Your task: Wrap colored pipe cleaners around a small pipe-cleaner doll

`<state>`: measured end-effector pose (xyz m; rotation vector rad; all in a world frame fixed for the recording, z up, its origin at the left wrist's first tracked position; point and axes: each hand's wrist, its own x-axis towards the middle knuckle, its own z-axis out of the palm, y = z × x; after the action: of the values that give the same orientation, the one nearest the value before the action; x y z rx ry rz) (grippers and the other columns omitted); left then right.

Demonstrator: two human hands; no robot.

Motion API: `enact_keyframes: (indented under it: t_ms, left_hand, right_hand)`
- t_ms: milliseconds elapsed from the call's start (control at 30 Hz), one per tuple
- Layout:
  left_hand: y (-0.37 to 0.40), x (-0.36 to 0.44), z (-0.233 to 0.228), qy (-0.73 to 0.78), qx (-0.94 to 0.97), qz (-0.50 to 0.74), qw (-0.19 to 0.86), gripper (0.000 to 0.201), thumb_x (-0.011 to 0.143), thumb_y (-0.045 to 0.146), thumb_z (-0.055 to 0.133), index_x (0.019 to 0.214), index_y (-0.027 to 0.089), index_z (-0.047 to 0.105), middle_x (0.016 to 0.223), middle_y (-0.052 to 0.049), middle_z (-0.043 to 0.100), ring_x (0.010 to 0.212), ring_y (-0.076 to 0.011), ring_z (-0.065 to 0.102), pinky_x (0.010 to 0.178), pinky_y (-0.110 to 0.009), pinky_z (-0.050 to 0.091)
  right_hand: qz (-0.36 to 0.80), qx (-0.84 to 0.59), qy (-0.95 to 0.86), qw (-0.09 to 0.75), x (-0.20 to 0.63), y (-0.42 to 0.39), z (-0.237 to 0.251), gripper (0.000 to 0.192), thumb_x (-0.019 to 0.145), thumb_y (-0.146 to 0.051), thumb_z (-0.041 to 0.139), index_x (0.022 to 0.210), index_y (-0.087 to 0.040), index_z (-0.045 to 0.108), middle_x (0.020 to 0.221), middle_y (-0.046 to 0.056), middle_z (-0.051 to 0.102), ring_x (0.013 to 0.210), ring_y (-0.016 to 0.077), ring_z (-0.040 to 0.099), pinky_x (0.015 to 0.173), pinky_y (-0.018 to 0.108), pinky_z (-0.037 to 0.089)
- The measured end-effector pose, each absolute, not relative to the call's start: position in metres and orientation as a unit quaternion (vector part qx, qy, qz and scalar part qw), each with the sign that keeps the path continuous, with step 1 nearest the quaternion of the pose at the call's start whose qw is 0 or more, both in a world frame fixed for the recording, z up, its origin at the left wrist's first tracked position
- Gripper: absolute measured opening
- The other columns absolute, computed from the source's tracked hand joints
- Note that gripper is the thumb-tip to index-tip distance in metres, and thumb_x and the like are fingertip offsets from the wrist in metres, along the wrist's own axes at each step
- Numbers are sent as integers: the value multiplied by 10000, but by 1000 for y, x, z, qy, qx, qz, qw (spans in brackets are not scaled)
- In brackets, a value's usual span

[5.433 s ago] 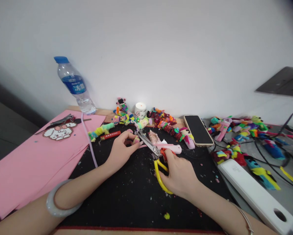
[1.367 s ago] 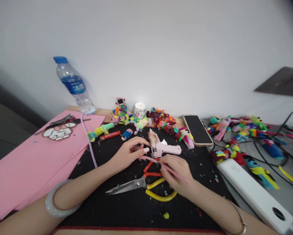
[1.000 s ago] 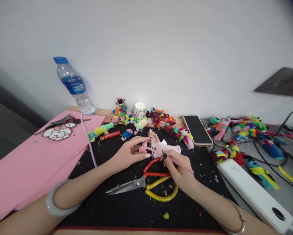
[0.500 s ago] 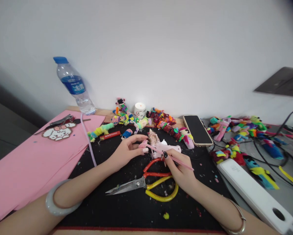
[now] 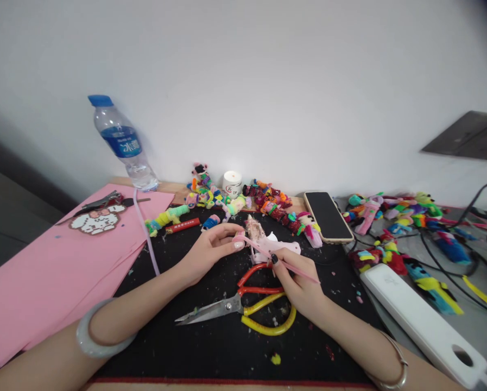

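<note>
Pinching a thin pink fuzzy pipe cleaner [image 5: 267,253] between both hands, I see my left hand [image 5: 208,251] closed on its curled end, my right hand [image 5: 298,282] gripping the stem above orange-and-yellow-handled steel scissors [image 5: 243,304] on the counter [image 5: 210,336].

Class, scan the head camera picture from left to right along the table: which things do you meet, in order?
Pink paper → water bottle → left hand → right hand → phone → white power strip.
</note>
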<state>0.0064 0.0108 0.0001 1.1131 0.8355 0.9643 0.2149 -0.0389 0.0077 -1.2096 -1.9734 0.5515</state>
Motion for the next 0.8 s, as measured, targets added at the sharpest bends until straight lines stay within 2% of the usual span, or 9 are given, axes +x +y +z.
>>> enact_keyframes:
  t_ms: [233, 467, 800]
  left_hand:
    - [8, 9, 2, 343, 483, 425, 685, 181, 762, 282, 647, 910, 213, 571, 857, 15, 599, 862, -119, 570, 846, -283, 457]
    - [7, 10, 3, 306, 496, 414, 699, 128, 827, 278, 570, 912, 230, 487, 869, 25, 578, 880, -115, 577, 871, -312, 468]
    - [6, 11, 2, 312, 505, 411, 692, 146, 816, 299, 579, 902, 239, 478, 879, 32, 576, 888, -117, 590, 873, -316, 476]
  right_hand:
    - [184, -458, -807, 323, 213, -38, 8, 220, 857, -150, 398, 645, -198, 428, 579, -33, 395, 526, 110, 390, 524, 230, 321]
    - [180, -470, -818, 278, 213, -37, 6, 228, 840, -148, 393, 618, -199, 378, 583, -31, 389, 533, 114, 397, 529, 231, 302]
    - [175, -466, -817, 291, 213, -38, 6, 220, 832, -147, 419, 617, -193, 439, 578, -27, 422, 531, 111, 409, 524, 224, 311]
